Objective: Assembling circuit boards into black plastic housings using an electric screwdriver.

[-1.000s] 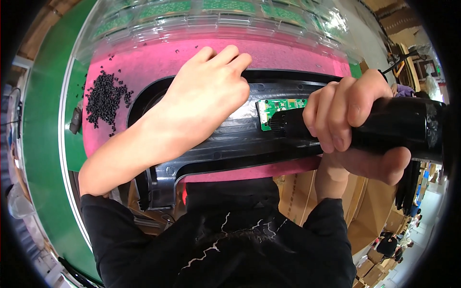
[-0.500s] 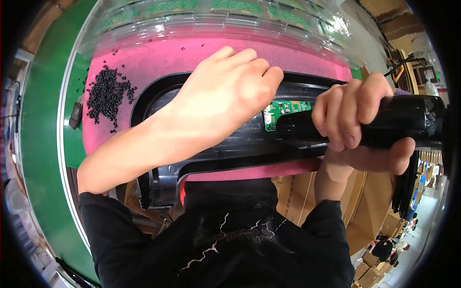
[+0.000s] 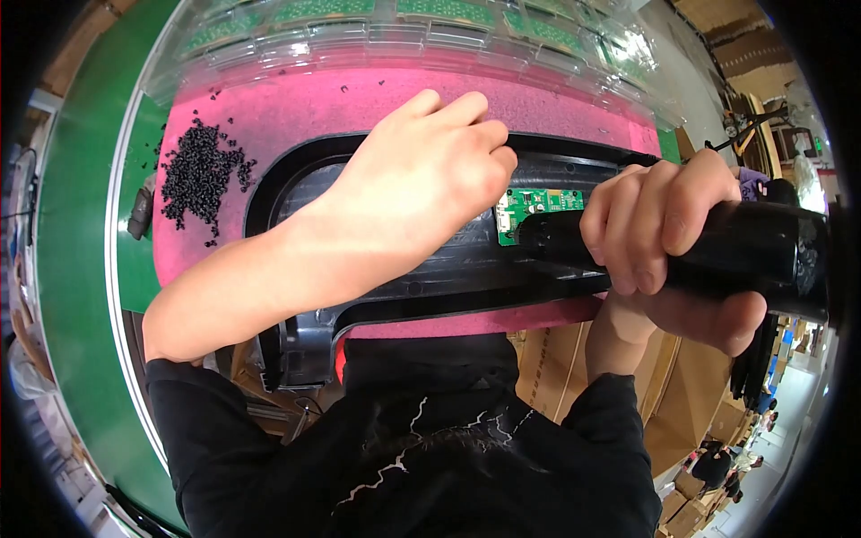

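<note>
My right hand point(image 3: 664, 229) is wrapped round a thick black cylindrical tool that looks like a power screwdriver point(image 3: 753, 247). Its narrower front end covers the lower edge of a green circuit board point(image 3: 538, 204), and the tip is hidden. The board lies inside a large black plastic housing point(image 3: 448, 291) with raised walls. Over the housing's upper left part, beside the board, my left hand point(image 3: 439, 161) is closed with its knuckles up. Its fingertips are turned under, so anything between them is hidden.
A heap of small black screws point(image 3: 202, 170) sits on the pink mat point(image 3: 296, 103), left of the housing. Clear plastic trays point(image 3: 359, 40) with more green boards stand along the far side. Cardboard boxes point(image 3: 560, 368) are below at the right, and people show at the far right.
My left hand has shifted slightly left, uncovering a little more beside the board. In my right hand the screwdriver has tilted, its rear end now lower in the picture.
</note>
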`<act>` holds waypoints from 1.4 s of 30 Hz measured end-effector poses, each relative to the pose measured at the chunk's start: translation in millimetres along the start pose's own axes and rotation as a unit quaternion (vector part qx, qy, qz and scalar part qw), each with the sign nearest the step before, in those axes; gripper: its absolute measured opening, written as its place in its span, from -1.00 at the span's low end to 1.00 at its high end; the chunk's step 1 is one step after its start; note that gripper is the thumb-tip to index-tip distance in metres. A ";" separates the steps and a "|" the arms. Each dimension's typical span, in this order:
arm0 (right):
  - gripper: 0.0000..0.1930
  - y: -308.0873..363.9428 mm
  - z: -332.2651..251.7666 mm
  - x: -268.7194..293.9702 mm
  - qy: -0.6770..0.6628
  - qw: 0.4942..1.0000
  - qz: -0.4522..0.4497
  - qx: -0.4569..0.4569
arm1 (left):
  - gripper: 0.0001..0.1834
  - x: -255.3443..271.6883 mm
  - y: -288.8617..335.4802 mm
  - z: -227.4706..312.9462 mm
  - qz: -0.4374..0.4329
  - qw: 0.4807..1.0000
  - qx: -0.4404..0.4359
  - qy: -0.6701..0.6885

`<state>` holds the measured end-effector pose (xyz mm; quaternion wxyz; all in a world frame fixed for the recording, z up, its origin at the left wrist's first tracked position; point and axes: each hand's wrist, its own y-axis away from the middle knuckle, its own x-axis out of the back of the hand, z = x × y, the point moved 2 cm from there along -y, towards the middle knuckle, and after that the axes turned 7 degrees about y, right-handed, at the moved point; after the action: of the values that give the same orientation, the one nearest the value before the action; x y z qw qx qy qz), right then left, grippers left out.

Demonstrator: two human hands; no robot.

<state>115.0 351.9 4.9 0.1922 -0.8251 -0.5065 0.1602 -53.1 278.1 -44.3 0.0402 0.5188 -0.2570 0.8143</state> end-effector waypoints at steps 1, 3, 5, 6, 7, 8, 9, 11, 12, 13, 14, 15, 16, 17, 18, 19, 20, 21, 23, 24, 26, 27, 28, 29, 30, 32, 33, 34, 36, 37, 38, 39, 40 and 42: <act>-0.41 0.8 0.2 0.5 0.003 1.000 -0.008 0.000 | -0.82 -1.7 -0.2 0.9 -0.022 1.000 -0.005 -0.014; -0.38 1.2 3.6 -1.6 -0.002 1.000 -0.008 -0.008 | -0.81 -1.2 -1.5 1.4 -0.051 0.998 -0.009 -0.031; -0.37 -5.9 1.3 -3.2 0.019 0.998 -0.064 -0.022 | -0.81 -0.5 -1.4 2.4 -0.080 0.995 -0.010 -0.051; -0.37 -6.8 -2.9 -2.9 0.021 0.998 -0.062 -0.022 | -0.81 -0.5 -1.5 2.4 -0.084 0.995 -0.011 -0.051; -0.36 -8.4 -4.4 -2.0 0.059 0.995 -0.059 -0.056 | -0.81 -0.3 -1.1 1.7 -0.088 0.995 -0.011 -0.053; -0.34 -9.1 -4.9 -1.2 0.097 0.990 -0.054 -0.090 | -0.81 -0.8 -1.2 1.6 -0.087 0.995 -0.011 -0.054; -0.34 -8.3 -6.7 -3.3 0.099 0.990 -0.054 -0.089 | -0.82 -1.4 -1.4 1.6 -0.077 0.996 -0.013 -0.053; -0.31 -5.7 -4.2 -9.3 0.062 0.985 -0.007 -0.164 | -0.82 -1.4 1.0 0.7 -0.065 0.996 -0.009 -0.056; -0.31 -6.3 -2.5 -10.0 0.061 0.985 -0.009 -0.162 | -0.81 -1.1 1.4 0.1 -0.068 0.996 -0.007 -0.058; -0.30 -5.2 -3.0 -9.8 0.062 0.989 -0.008 -0.136 | -0.81 -1.1 -0.1 0.7 -0.070 0.996 -0.010 -0.059; -0.29 -4.1 -2.9 -9.4 0.063 0.992 -0.008 -0.110 | -0.81 -1.9 -1.1 1.4 -0.068 0.996 -0.013 -0.060; -0.29 -2.7 -0.3 -9.1 0.065 0.992 -0.007 -0.107 | -0.79 -2.7 -1.9 1.9 -0.056 0.997 -0.015 -0.052; -0.28 -2.0 2.3 -9.4 0.037 0.996 -0.020 -0.080 | -0.77 -1.7 -2.7 2.7 -0.043 0.998 -0.016 -0.045; -0.27 -1.4 3.4 -9.7 0.009 0.998 -0.033 -0.052 | -0.77 0.0 -3.3 3.8 -0.042 0.998 -0.017 -0.048; -0.31 -0.6 3.1 -9.5 0.020 0.998 -0.036 -0.045 | -0.75 2.6 -3.6 5.0 -0.016 0.999 -0.012 -0.043; -0.31 -0.9 2.8 -9.5 0.021 0.998 -0.036 -0.042 | -0.73 4.3 -4.5 4.1 0.011 0.999 -0.008 -0.038; -0.34 -1.2 2.2 -8.3 0.020 0.999 0.005 -0.030 | -0.73 3.9 -5.1 2.2 0.011 0.999 -0.009 -0.040; -0.36 -1.7 2.4 -6.7 0.019 0.999 0.045 -0.017 | -0.72 3.1 -5.1 -0.8 0.026 0.999 -0.001 -0.045; -0.41 -4.3 -0.4 9.1 -0.032 0.996 0.074 0.035 | -0.70 4.1 -6.9 0.3 0.041 0.998 0.003 -0.047; -0.44 -5.3 -2.5 12.5 -0.031 0.990 0.125 0.056 | -0.70 5.6 -7.1 1.6 0.025 0.999 0.012 -0.047; -0.51 -8.7 -0.8 17.6 -0.040 0.978 0.185 0.091 | -0.69 5.5 -7.4 2.3 0.009 0.999 0.023 -0.047; -0.51 -7.8 3.9 20.1 -0.060 0.970 0.221 0.085 | -0.69 5.0 -8.2 3.0 0.012 0.998 0.022 -0.050; -0.54 -8.0 10.8 21.2 -0.049 0.972 0.221 0.070 | -0.70 5.0 -8.8 2.6 0.014 0.998 0.021 -0.052; -0.58 -8.1 15.9 21.3 -0.037 0.973 0.220 0.055 | -0.70 5.0 -9.4 2.5 0.014 0.998 0.018 -0.051; -0.54 -8.7 18.1 17.8 0.000 0.976 0.213 0.037 | -0.69 5.0 -10.1 2.0 0.009 0.999 0.025 -0.045; -0.53 -8.3 21.2 16.1 0.034 0.977 0.208 0.029 | -0.69 5.3 -11.4 2.1 0.006 0.999 0.022 -0.036; -0.53 -8.6 21.5 12.0 0.033 0.976 0.214 0.025 | -0.66 6.1 -9.3 2.2 0.010 0.999 0.030 -0.019; -0.53 -9.1 18.5 11.0 0.036 0.975 0.216 0.037 | -0.64 6.0 -10.3 1.8 0.016 0.999 0.032 0.001; -0.52 -9.0 15.2 11.6 -0.002 0.973 0.222 0.066 | -0.61 9.2 -11.7 5.5 0.026 0.999 0.027 0.009; -0.52 -9.1 15.2 12.7 -0.030 0.971 0.225 0.082 | -0.58 9.3 -11.7 5.8 0.030 0.999 0.034 0.014; -0.53 -9.0 14.4 13.2 -0.033 0.970 0.227 0.081 | -0.58 8.3 -10.4 5.8 0.024 0.999 0.043 0.007; -0.57 -9.1 16.6 14.9 -0.031 0.971 0.218 0.088 | -0.58 8.0 -10.9 6.9 0.028 0.999 0.032 0.011; -0.60 -9.3 17.1 13.3 0.035 0.971 0.233 0.049 | -0.60 9.2 -10.4 7.6 0.028 0.999 0.032 0.006; -0.63 -11.4 17.6 12.5 0.126 0.966 0.227 0.013 | -0.62 9.6 -12.2 8.5 0.022 0.999 0.036 0.001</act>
<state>103.6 370.5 -5.9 0.2233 -0.9296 -0.2754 0.1010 -46.4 282.8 -28.6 0.0042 0.5133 -0.2389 0.8242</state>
